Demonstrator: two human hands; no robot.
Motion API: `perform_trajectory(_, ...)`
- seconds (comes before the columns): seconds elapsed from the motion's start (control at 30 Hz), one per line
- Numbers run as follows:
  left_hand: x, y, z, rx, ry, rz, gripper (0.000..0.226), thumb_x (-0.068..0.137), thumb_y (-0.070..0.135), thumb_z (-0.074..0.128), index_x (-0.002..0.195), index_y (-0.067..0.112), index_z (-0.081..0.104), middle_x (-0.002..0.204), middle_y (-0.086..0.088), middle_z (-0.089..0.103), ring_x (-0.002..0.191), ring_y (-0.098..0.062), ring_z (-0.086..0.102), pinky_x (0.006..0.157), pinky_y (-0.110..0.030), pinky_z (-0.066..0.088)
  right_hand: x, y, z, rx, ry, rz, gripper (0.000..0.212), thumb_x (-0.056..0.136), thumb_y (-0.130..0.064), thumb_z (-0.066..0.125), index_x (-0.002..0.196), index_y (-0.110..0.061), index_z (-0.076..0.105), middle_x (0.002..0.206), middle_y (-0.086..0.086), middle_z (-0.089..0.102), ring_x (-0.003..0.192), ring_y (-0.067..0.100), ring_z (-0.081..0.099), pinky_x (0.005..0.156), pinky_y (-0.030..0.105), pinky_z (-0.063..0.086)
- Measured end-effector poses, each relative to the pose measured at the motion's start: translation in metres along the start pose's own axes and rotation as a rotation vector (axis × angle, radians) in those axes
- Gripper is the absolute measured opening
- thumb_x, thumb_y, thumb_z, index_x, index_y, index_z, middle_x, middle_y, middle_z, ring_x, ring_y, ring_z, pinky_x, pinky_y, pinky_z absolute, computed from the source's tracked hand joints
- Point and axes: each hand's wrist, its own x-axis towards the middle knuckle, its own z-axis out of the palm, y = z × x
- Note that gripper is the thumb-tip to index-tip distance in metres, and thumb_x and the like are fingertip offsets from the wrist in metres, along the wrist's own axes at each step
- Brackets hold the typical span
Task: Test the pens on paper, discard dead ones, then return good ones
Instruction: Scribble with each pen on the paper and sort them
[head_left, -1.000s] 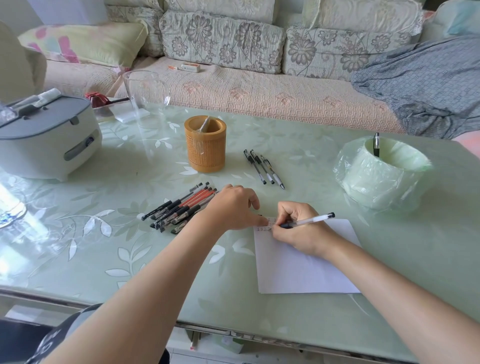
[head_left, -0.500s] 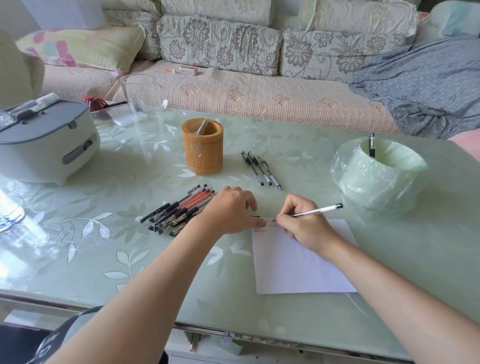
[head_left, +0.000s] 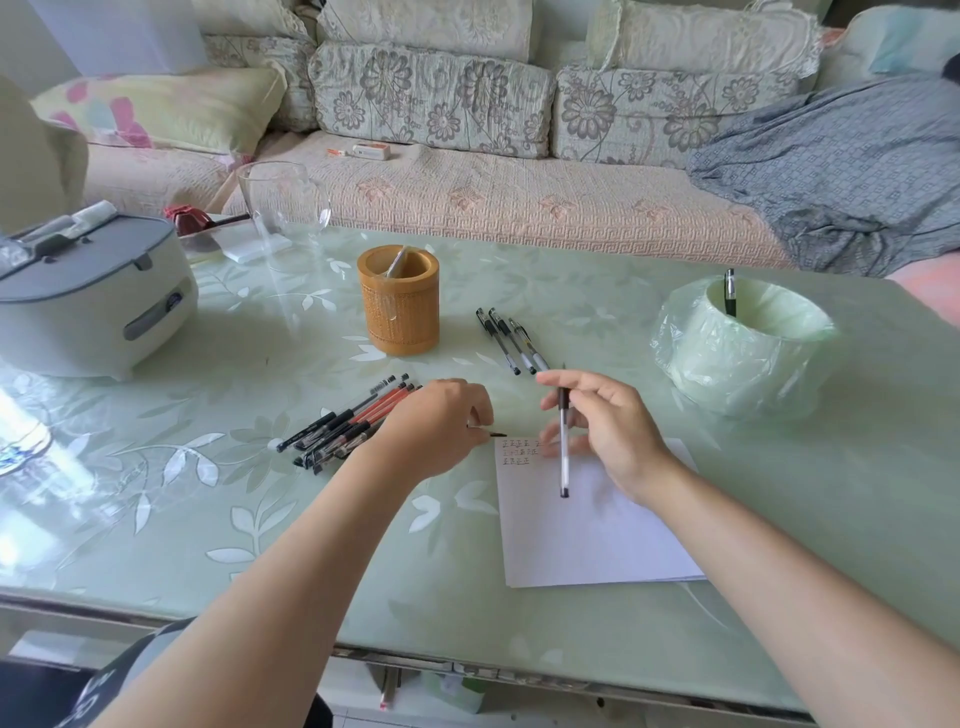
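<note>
My right hand (head_left: 610, 431) holds a clear black-ink pen (head_left: 564, 457) above the top of the white paper (head_left: 587, 535), tip pointing away from me. Small test marks (head_left: 519, 452) fill the paper's top left corner. My left hand (head_left: 441, 421) rests closed beside that corner, with a thin black piece, seemingly the pen's cap (head_left: 491, 433), poking from its fingers. A pile of black and red pens (head_left: 348, 426) lies left of it. Three pens (head_left: 511, 340) lie side by side beyond the paper. The bamboo pen holder (head_left: 399, 312) stands behind them.
A bin lined with a green bag (head_left: 743, 353) stands at the right with one black pen (head_left: 730, 293) in it. A grey-lidded appliance (head_left: 88, 306) and a glass vase (head_left: 283, 208) occupy the left. The sofa runs behind the table.
My right hand lifted the pen off the paper and swung it from lying sideways to pointing away. My left hand drew slightly left off the paper's corner.
</note>
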Motion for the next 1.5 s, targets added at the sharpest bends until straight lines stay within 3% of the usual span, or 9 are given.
perform_trajectory(0.1,0.0,-0.001,0.0,-0.031,0.028,-0.012,0.013,0.088,0.022,0.065,0.101,0.023,0.064,0.099,0.006,0.067,0.084,-0.014,0.058,0.072,-0.029,0.05,0.001,-0.014,-0.005,-0.128,-0.001,-0.091,0.026,0.098,0.0,0.044,0.105,-0.019,0.06,0.089,0.008,0.055,0.053,0.024,0.059,0.051,0.035,0.053)
perform_trajectory(0.27,0.003,0.002,-0.002,-0.119,0.07,-0.011,0.012,0.088,0.022,0.066,0.1,0.023,0.066,0.096,0.01,0.068,0.071,-0.003,0.052,0.064,-0.022,0.04,-0.002,-0.018,-0.014,-1.063,0.043,-0.242,0.024,0.088,-0.028,0.067,0.108,-0.04,0.062,0.094,-0.018,0.067,0.076,0.005,0.058,0.067,0.021,0.041)
perform_trajectory(0.4,0.003,0.006,0.0,-0.14,0.08,0.009,0.011,0.088,0.023,0.066,0.099,0.023,0.066,0.092,0.013,0.065,0.069,0.003,0.05,0.062,-0.017,0.04,-0.004,-0.015,-0.011,-1.091,0.037,-0.22,0.013,0.089,-0.031,0.065,0.101,-0.036,0.069,0.099,-0.019,0.071,0.087,0.004,0.062,0.071,0.021,0.041)
perform_trajectory(0.7,-0.001,0.015,-0.002,-0.193,0.073,0.037,0.009,0.086,0.029,0.067,0.094,0.03,0.066,0.081,0.022,0.062,0.075,-0.004,0.058,0.072,-0.032,0.052,-0.001,-0.009,-0.008,-1.107,-0.036,-0.28,0.014,0.091,-0.027,0.064,0.102,-0.032,0.069,0.102,-0.015,0.07,0.09,0.01,0.061,0.077,0.028,0.045)
perform_trajectory(0.87,-0.003,0.023,-0.002,-0.307,0.033,0.02,0.009,0.082,0.027,0.073,0.09,0.03,0.07,0.079,0.018,0.068,0.071,-0.005,0.06,0.068,-0.025,0.051,0.001,-0.001,-0.007,-1.089,-0.096,-0.318,0.019,0.089,-0.025,0.059,0.107,-0.027,0.066,0.099,-0.011,0.069,0.097,0.016,0.06,0.083,0.035,0.049)
perform_trajectory(1.0,-0.003,0.03,-0.005,-0.506,0.017,-0.11,0.016,0.077,0.027,0.08,0.091,0.025,0.072,0.08,0.011,0.073,0.075,-0.005,0.066,0.07,-0.02,0.05,-0.002,-0.001,-0.008,-1.24,-0.088,-0.444,0.027,0.078,-0.048,0.055,0.086,-0.023,0.06,0.069,-0.014,0.048,0.075,0.016,0.048,0.066,0.031,0.04)
perform_trajectory(1.13,-0.011,0.044,-0.002,-0.767,-0.034,-0.241,0.017,0.071,0.016,0.085,0.081,0.008,0.073,0.072,-0.004,0.075,0.062,-0.01,0.067,0.064,-0.021,0.052,0.0,0.001,-0.006,-1.371,0.005,-0.504,0.059,0.065,-0.079,0.046,0.062,-0.02,0.048,0.059,-0.008,0.054,0.062,0.022,0.051,0.057,0.032,0.035)
perform_trajectory(1.3,-0.015,0.054,-0.007,-0.909,-0.131,-0.308,0.02,0.077,0.015,0.081,0.086,-0.002,0.074,0.068,-0.008,0.07,0.054,-0.006,0.059,0.045,-0.008,0.039,0.0,0.001,-0.006,-1.406,0.059,-0.458,0.062,0.064,-0.072,0.045,0.051,-0.013,0.038,0.046,0.002,0.044,0.053,0.027,0.045,0.046,0.028,0.023)
perform_trajectory(1.5,-0.012,0.047,-0.01,-0.833,-0.222,-0.292,0.012,0.08,0.02,0.077,0.087,0.009,0.077,0.079,-0.005,0.073,0.065,-0.01,0.061,0.046,-0.01,0.037,-0.004,0.0,-0.001,-1.376,0.083,-0.384,0.055,0.059,-0.065,0.031,0.051,-0.011,0.034,0.045,0.006,0.039,0.049,0.024,0.038,0.045,0.027,0.017)
